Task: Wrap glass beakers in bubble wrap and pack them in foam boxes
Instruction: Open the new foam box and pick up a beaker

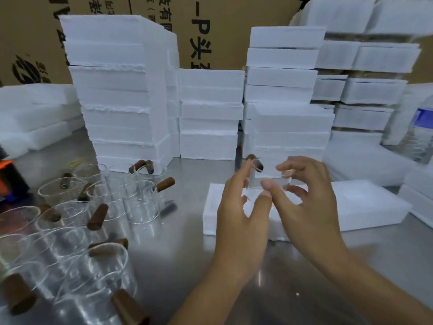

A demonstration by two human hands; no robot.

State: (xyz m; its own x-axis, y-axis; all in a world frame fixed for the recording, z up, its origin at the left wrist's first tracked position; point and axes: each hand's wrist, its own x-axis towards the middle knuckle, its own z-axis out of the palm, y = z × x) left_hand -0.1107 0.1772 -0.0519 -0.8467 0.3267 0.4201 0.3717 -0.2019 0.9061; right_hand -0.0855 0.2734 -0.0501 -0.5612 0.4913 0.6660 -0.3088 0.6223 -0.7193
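A cluster of beakers (98,273) stands at the near left corner of the table (187,242) and reaches toward its middle. Stacks of foam boxes (121,90) line the far edge, the tallest at the left, with more to the right. Cartons (222,26) stand behind the stacks. A pile of sheets (35,113) lies at the far left corner. A flat foam box (363,205) lies right of centre, in front of the stacks. Above it, the left hand (236,214) and right hand (304,202) hold a single beaker (267,181) between them. A bottle (421,127) stands at the right edge.
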